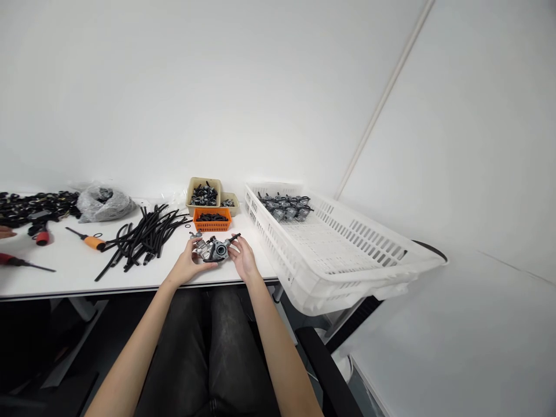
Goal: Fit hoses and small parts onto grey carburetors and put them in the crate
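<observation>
A grey metal carburetor (220, 251) with a round bore and a black hose is held between my two hands, low over the table's front edge. My left hand (190, 265) curls around its left side, thumb along the bottom. On the other side my right hand (244, 258) grips near the black hose stub, fingers bent against the body. More silvery metal parts (201, 248) show beside my left fingers; whether they belong to the same carburetor I cannot tell. Just behind the hands stands an orange basket (212, 227) of short black rubber pieces.
Black hoses (147, 240) lie heaped to the left, beside an orange-handled screwdriver (92, 241). Beige bins (190, 197) of small parts stand at the wall. A white crate (269, 237) on the right contains several carburetors (286, 207). Another person's hand (6, 232) shows far left.
</observation>
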The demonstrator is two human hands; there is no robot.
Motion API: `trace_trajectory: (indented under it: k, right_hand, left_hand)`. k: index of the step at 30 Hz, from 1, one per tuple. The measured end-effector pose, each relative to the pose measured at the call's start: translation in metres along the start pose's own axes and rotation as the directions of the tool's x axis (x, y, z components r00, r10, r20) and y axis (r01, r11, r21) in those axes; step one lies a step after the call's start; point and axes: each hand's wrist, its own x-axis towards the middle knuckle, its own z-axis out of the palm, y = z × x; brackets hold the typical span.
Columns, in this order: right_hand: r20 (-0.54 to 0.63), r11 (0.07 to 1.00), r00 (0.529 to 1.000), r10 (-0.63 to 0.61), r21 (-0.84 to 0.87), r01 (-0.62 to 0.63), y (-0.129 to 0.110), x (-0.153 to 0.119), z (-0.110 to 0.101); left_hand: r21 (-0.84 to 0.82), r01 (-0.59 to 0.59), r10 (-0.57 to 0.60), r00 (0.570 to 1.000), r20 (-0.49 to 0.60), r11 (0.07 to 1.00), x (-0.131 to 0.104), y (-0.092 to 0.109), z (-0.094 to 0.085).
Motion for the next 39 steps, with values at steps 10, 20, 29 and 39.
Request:
trace_trajectory:
  k: [10, 20, 29, 39]
  right_hand:
    - [0.022, 1.0, 1.0, -0.019, -0.018, 0.019, 0.0004, 0.0007, -0.0005]
    - [0.035, 0.998, 0.998, -0.044, -0.031, 0.045, 0.0002, 0.002, -0.0013]
    - [0.06, 0.998, 0.997, -0.049, -0.032, 0.051, 0.0001, 0.0019, -0.0018]
    - [0.057, 0.996, 0.997, -0.057, -0.064, 0.061, 0.0026, 0.003, -0.0031]
  left_hand:
    - [0.004, -0.014, 0.014, 1.0, -0.001, 1.0, 0.0013, -0.004, -0.0004]
    - [-0.003, 0.006, -0.006, 1.0, 0.013, 1.0, 0.0012, 0.0016, -0.0002]
    - [0.019, 0.003, -0.003, 1.0, 0.004, 1.0, 0.0021, -0.0007, -0.0001]
    - [0.01, 0.0, -0.001, 1.0, 0.015, 1.0, 0.0013, 0.0005, -0.0002]
